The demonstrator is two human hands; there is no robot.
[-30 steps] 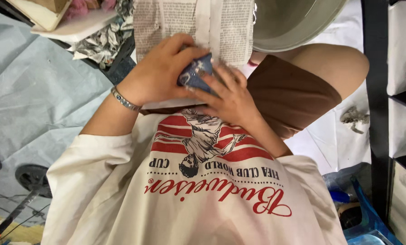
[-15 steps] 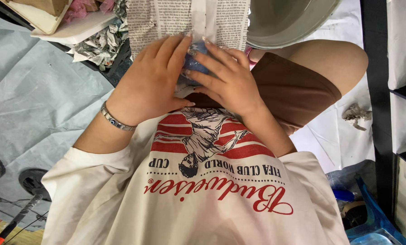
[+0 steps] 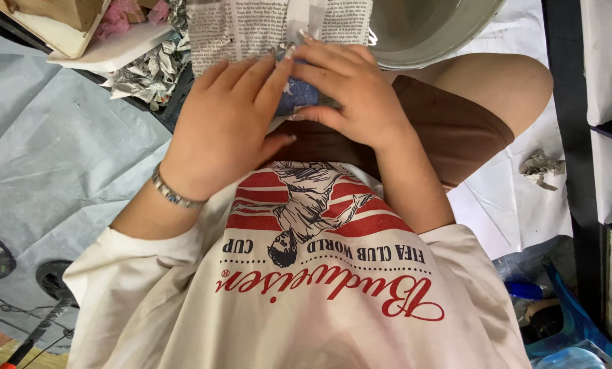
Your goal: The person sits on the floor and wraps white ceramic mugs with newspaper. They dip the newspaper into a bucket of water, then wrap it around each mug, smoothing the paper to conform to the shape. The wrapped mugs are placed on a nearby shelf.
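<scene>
- Two bare hands meet over a small blue, speckled object [image 3: 297, 96] held on the lap of a seated person, seen from above by a head-worn camera.
- The left hand [image 3: 227, 126], a silver-coloured metal bracelet [image 3: 172, 195] on its wrist, lies flat over the object's left side, fingers together and pointing up towards the sheet of printed newspaper [image 3: 251, 27] spread across the knees.
- The right hand [image 3: 350, 85] covers the object from the right, fingers curled over its top edge and thumb tucked beneath it; the two hands touch at the fingertips.
- Only a narrow strip of the blue object shows between the hands, so its shape cannot be made out; it rests at the lower edge of the newspaper, just above the hem of the brown shorts [image 3: 449, 130].
- A cream short-sleeved shirt with a red and black print [image 3: 319, 287] fills the lower half of the view.
- A round grey metal basin [image 3: 429, 31] sits just beyond the right hand, partly under the paper's right edge.
- Crumpled scraps of newspaper [image 3: 145, 72] lie to the left on the grey tarpaulin [image 3: 53, 143], and another crumpled wad [image 3: 541, 167] rests on a white sheet [image 3: 518, 212] at right.
- Blue plastic items [image 3: 559, 321] sit in the lower right corner, too dim to identify.
</scene>
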